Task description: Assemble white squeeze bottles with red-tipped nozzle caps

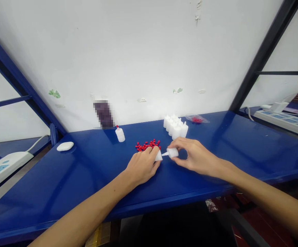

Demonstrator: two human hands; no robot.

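My left hand (142, 165) is closed around a white bottle (158, 156), partly hidden by the fingers. Between its thumb and fingers, my right hand (196, 156) pinches a white nozzle piece (173, 152), whose thin tip points left at the bottle. Just behind my left hand lies a scatter of small red caps (149, 144). One white bottle with a red cap (120, 134) stands upright farther back on the left. Several white bottles with bare nozzles (176, 127) stand grouped behind my right hand.
The blue table (87, 171) meets a white wall. A clear bag with red pieces (197, 119) lies at the back right. On the left are a white oval case (65, 146) and a power strip (7, 168); a dark blurred rectangle (104, 114) leans at the wall.
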